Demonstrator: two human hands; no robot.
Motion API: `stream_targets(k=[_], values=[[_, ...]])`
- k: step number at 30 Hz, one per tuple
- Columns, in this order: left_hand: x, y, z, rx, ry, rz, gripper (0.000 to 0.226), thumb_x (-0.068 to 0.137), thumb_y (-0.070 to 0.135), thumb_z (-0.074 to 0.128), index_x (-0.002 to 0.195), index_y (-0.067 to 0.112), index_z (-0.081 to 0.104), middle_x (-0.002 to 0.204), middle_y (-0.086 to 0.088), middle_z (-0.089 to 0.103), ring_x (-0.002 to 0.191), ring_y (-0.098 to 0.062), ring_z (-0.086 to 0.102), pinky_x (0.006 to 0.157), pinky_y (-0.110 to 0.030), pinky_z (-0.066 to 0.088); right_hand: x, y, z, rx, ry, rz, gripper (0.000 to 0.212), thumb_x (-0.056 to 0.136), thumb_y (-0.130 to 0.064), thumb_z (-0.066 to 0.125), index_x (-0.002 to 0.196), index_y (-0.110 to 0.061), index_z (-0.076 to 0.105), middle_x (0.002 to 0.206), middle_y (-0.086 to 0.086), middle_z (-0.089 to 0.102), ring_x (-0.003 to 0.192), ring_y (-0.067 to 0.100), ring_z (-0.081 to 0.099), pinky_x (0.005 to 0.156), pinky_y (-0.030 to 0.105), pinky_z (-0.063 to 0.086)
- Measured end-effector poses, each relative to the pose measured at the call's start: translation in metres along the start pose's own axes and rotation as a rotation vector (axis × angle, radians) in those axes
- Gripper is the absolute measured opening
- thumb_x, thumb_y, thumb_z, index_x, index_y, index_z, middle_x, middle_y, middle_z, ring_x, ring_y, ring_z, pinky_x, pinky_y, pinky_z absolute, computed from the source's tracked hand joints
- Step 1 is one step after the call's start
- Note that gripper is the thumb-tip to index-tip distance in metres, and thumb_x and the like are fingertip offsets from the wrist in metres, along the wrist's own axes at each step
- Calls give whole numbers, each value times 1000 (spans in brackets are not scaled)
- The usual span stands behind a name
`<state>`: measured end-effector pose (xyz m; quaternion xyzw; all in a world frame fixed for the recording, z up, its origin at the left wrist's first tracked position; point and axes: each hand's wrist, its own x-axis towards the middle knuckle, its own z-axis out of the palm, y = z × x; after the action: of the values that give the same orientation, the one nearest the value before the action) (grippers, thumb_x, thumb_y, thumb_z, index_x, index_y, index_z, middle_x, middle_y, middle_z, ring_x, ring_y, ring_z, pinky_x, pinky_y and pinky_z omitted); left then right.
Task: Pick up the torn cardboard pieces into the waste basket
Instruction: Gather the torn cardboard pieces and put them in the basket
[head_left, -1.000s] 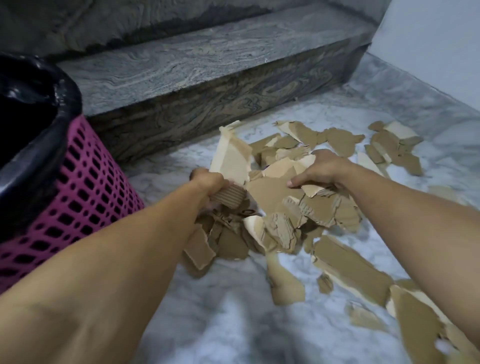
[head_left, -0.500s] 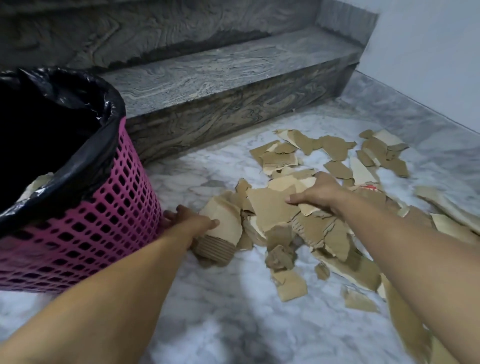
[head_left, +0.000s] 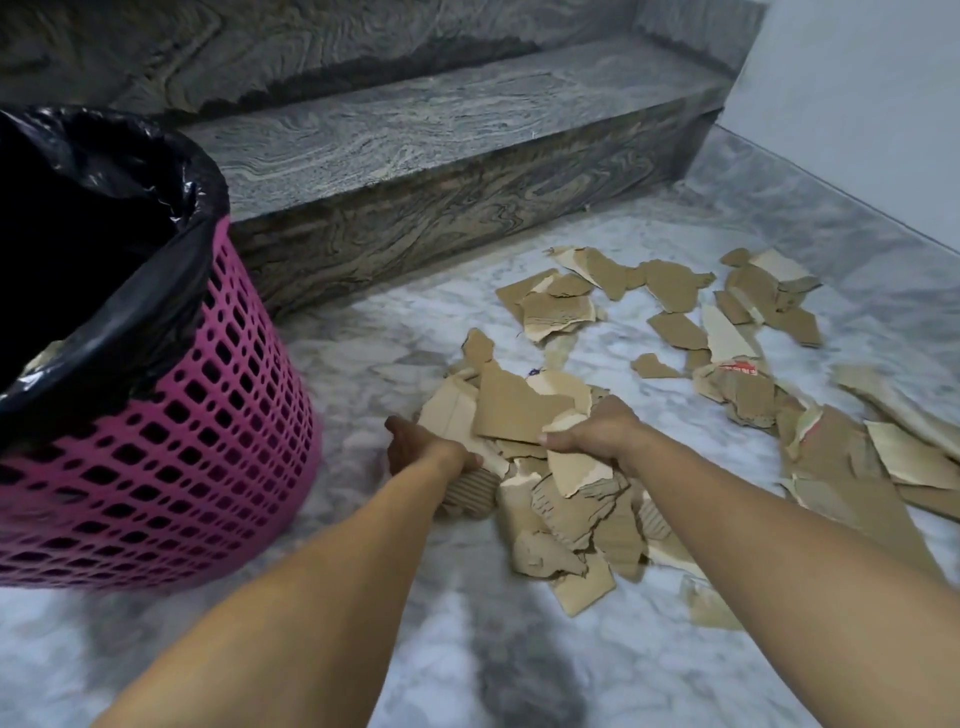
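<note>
Torn brown cardboard pieces (head_left: 670, 291) lie scattered over the marble floor, mostly at centre and right. A bunch of cardboard pieces (head_left: 511, 410) sits between my two hands in the middle of the view. My left hand (head_left: 423, 449) grips its left side, with a corrugated scrap under the palm. My right hand (head_left: 597, 431) is closed on its right edge. The pink lattice waste basket (head_left: 208, 467), lined with a black bag, stands at the left, a short way from my left hand. A pale scrap shows inside it at the left edge.
A grey veined stone step (head_left: 441, 145) runs across the back, behind the basket and the pieces. A white wall (head_left: 857, 104) closes the right side. The marble floor (head_left: 363, 338) lies bare between the basket and the pile.
Both hands have drawn closer together around the bunch of pieces. The view has shifted so more of the basket shows at the left.
</note>
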<state>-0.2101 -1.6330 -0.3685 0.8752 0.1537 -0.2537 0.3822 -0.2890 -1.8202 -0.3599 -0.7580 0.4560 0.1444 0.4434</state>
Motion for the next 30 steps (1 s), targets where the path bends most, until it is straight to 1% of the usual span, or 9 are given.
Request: stream_targets(k=[5,8,11,15,18,21,24,27,30], values=[[-3,4,0,81,-9,-33,79,52,24,94,117,5,52,124,-13,62,117,-28,56,98,-33,48,8,-6,4,171,-9,-1,63,71,-21,88,119,-2,50,97,8,61,86,24,61,72,29,46],[-7,12,3,132,7,-34,84,59,24,91,127,7,46,134,-15,47,124,-32,46,100,-33,44,10,-6,7,145,-28,16,53,71,-23,88,99,-2,49,73,5,50,63,20,50,55,26,39],[-6,13,2,40,-35,3,85,58,17,91,130,8,46,133,-13,51,121,-29,52,97,-32,48,10,-4,6,154,-36,3,54,68,-24,90,99,-3,49,81,9,53,64,22,50,54,24,40],[-5,11,-9,-161,-129,-53,81,39,3,94,113,4,59,107,-10,69,95,-28,66,83,-38,59,5,-3,-10,185,-44,-21,46,73,-18,86,93,-3,48,68,4,49,54,14,47,39,17,34],[-9,22,-21,-220,-175,-15,71,36,-1,93,101,2,63,94,-10,71,86,-29,68,74,-48,60,-7,-16,-28,176,-65,-77,54,72,-21,87,105,1,51,84,7,62,69,18,59,52,23,42],[-23,48,-47,-211,-163,71,62,46,1,92,97,5,57,92,-8,65,89,-30,65,77,-47,59,-23,-36,-55,191,-44,-125,62,65,-23,91,113,2,60,97,13,72,83,25,70,65,27,51],[-40,80,-82,-212,-148,156,67,52,2,92,109,1,55,99,-12,65,91,-32,64,73,-45,59,-52,-69,-88,206,-47,-169,36,75,-19,84,98,-1,63,86,10,72,74,22,68,61,27,51],[-65,114,-121,-229,-135,254,70,57,2,90,117,0,54,101,-13,65,82,-29,65,57,-38,58,-85,-110,-120,226,10,-257,43,67,-17,89,97,-3,62,89,11,73,81,25,70,81,37,57],[-94,145,-164,-240,-143,337,66,71,2,83,127,0,47,83,-9,58,63,-22,59,33,-26,46,-121,-153,-145,233,50,-361,29,72,-8,85,91,-3,64,85,10,74,69,18,71,70,30,58]])
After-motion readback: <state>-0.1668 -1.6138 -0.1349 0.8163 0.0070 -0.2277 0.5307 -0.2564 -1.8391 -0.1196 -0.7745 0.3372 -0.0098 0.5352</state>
